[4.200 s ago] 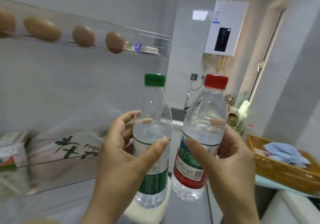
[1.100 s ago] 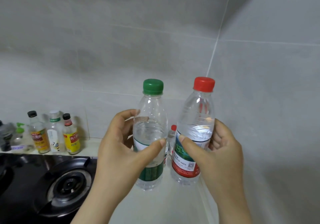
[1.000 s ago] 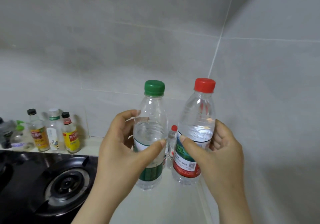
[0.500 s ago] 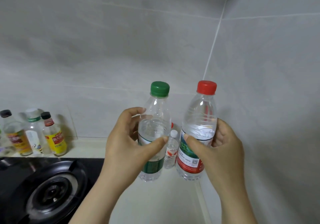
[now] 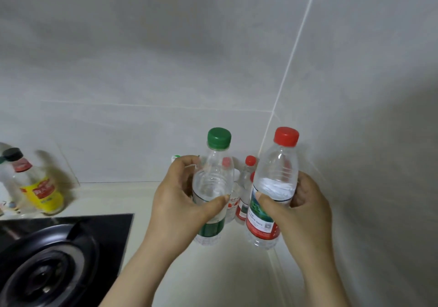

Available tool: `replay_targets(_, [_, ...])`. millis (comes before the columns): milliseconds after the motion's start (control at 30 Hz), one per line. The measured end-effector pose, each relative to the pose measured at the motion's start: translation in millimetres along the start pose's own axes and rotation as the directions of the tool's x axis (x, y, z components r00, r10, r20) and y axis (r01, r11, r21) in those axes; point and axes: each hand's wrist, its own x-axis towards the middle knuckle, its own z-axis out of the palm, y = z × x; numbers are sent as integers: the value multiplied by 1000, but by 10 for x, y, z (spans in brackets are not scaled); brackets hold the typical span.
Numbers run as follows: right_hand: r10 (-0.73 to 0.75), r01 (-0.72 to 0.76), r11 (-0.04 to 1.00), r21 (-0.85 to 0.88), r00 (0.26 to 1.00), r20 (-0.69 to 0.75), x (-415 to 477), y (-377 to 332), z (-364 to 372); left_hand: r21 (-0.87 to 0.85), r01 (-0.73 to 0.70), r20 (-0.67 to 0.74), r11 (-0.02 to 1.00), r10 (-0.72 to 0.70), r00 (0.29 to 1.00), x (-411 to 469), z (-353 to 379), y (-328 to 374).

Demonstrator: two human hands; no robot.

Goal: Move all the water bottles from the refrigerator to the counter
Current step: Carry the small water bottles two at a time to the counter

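My left hand (image 5: 180, 209) grips a clear water bottle with a green cap and green label (image 5: 213, 183). My right hand (image 5: 301, 209) grips a clear water bottle with a red cap and red label (image 5: 276, 188). Both bottles are upright and held low over the pale counter (image 5: 225, 273), near the tiled corner. Behind them, a few small red-capped water bottles (image 5: 246, 181) stand on the counter against the wall, partly hidden. A green cap (image 5: 175, 157) peeks out behind my left fingers.
A black gas stove (image 5: 47, 264) takes up the lower left. Condiment bottles, one with a yellow label (image 5: 42, 193), stand by the back wall at the left. Grey tiled walls (image 5: 355, 93) close the corner on the right.
Since four seconds ago I turned from the refrigerator to the counter corner. In the last second both bottles went down and forward toward the counter, and more small bottles came into view behind them.
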Motion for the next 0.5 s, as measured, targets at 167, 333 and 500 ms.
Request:
replay_targets(167, [65, -64, 997, -33, 998, 20, 114, 371, 126, 39, 52, 32, 998, -53, 998, 83, 126, -312])
replay_targets(333, [131, -129, 990, -64, 991, 38, 193, 750, 233, 95, 106, 75, 990, -113, 991, 125, 262, -633])
replay_targets(500, [155, -149, 982, -115, 986, 52, 242, 1072, 310, 139, 151, 115, 979, -167, 979, 117, 385, -939])
